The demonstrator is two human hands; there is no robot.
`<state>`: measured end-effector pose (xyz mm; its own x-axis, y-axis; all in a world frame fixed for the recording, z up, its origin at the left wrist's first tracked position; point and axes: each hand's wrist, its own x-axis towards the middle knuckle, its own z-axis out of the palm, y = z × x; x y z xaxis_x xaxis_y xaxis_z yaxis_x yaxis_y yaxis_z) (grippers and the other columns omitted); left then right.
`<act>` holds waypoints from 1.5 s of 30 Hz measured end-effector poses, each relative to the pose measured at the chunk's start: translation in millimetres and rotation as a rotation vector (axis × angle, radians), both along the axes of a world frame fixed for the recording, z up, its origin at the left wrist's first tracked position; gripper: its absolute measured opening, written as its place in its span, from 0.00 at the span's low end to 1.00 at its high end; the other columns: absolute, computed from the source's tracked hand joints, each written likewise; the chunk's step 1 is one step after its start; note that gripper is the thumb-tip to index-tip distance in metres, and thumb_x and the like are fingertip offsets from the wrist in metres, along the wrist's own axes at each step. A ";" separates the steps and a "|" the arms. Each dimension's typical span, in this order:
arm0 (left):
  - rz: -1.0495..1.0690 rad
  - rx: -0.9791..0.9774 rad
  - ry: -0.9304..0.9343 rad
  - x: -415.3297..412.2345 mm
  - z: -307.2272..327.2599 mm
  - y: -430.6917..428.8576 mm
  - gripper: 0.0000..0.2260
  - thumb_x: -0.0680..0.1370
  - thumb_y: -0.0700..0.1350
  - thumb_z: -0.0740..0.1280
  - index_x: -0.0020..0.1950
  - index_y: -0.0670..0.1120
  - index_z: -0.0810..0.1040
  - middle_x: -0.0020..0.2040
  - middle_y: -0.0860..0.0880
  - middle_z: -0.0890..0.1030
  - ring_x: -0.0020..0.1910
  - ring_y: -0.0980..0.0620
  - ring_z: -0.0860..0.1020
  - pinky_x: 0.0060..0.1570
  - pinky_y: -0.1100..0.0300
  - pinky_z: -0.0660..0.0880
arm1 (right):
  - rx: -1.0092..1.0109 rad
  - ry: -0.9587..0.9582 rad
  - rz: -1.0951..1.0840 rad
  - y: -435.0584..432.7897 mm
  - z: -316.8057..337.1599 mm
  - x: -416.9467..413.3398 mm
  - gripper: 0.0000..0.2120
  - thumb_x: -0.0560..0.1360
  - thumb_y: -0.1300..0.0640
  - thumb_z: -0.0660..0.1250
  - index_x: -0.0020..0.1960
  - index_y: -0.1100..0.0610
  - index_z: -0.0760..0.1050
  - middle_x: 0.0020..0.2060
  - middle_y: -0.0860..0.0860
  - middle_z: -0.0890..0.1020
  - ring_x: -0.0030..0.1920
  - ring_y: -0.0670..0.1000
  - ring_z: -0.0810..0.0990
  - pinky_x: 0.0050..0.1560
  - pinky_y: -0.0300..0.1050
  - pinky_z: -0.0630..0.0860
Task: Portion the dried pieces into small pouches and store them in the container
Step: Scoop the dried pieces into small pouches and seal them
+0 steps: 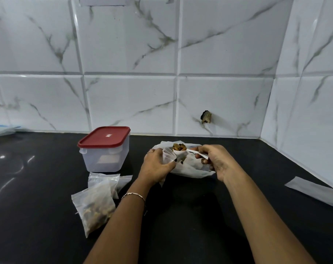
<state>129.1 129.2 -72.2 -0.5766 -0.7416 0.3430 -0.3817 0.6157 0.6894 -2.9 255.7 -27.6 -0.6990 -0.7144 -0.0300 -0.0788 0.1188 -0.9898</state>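
My left hand [155, 166] grips a small clear pouch [168, 154] with its mouth held open. My right hand [215, 161] pinches the handle of a white scoop [180, 151] heaped with brown dried pieces [179, 147], held right beside the pouch mouth. Both hands hover over a large white bag [192, 168] lying on the black counter [47, 216]. A clear container with a red lid [104, 148], closed, stands to the left. In front of it lie a filled pouch [94, 211] and other clear pouches [104, 181].
A flat white plastic strip [314, 191] lies at the counter's right side. The marbled tile wall [161, 73] runs behind and along the right, with a dark chipped hole [206, 117]. A clear plastic edge [1, 130] shows at the far left.
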 end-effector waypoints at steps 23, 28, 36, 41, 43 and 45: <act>-0.126 0.274 0.224 -7.2 5.2 9.8 0.15 0.73 0.51 0.71 0.55 0.47 0.74 0.46 0.55 0.78 0.48 0.56 0.77 0.53 0.56 0.74 | 0.042 1.335 0.144 2.3 2.7 25.0 0.16 0.78 0.64 0.62 0.62 0.51 0.77 0.55 0.48 0.75 0.55 0.47 0.74 0.55 0.40 0.72; -0.133 0.255 0.234 -8.0 2.4 7.7 0.11 0.74 0.48 0.71 0.53 0.50 0.74 0.49 0.52 0.79 0.51 0.52 0.78 0.56 0.50 0.76 | -0.096 1.434 0.094 1.8 2.9 22.7 0.16 0.73 0.69 0.66 0.57 0.54 0.80 0.51 0.50 0.77 0.53 0.50 0.75 0.52 0.38 0.70; -0.192 0.348 0.453 -8.0 3.8 9.3 0.14 0.71 0.45 0.73 0.55 0.51 0.76 0.52 0.48 0.82 0.53 0.50 0.80 0.57 0.49 0.77 | -0.364 1.185 -0.021 7.8 3.2 26.6 0.09 0.75 0.63 0.69 0.52 0.54 0.81 0.45 0.45 0.84 0.44 0.41 0.78 0.47 0.32 0.72; -0.242 0.372 0.440 -8.6 3.5 10.6 0.22 0.65 0.49 0.72 0.58 0.52 0.74 0.54 0.48 0.80 0.56 0.50 0.79 0.58 0.50 0.77 | -0.361 1.170 0.036 11.0 2.7 21.9 0.07 0.76 0.62 0.68 0.52 0.53 0.81 0.46 0.44 0.83 0.46 0.39 0.77 0.48 0.29 0.70; -0.256 0.371 0.454 -9.3 3.8 10.4 0.24 0.64 0.49 0.71 0.59 0.50 0.73 0.55 0.47 0.80 0.56 0.48 0.79 0.57 0.52 0.77 | -0.387 1.188 0.019 11.2 2.9 22.6 0.07 0.76 0.62 0.68 0.52 0.54 0.81 0.46 0.44 0.83 0.46 0.41 0.78 0.49 0.33 0.72; -0.251 0.365 0.474 -10.0 3.2 8.4 0.23 0.66 0.47 0.72 0.59 0.49 0.73 0.55 0.47 0.80 0.56 0.48 0.79 0.57 0.52 0.77 | -0.424 1.119 0.010 11.3 3.6 23.3 0.07 0.77 0.62 0.68 0.52 0.53 0.80 0.45 0.45 0.83 0.47 0.42 0.79 0.48 0.36 0.75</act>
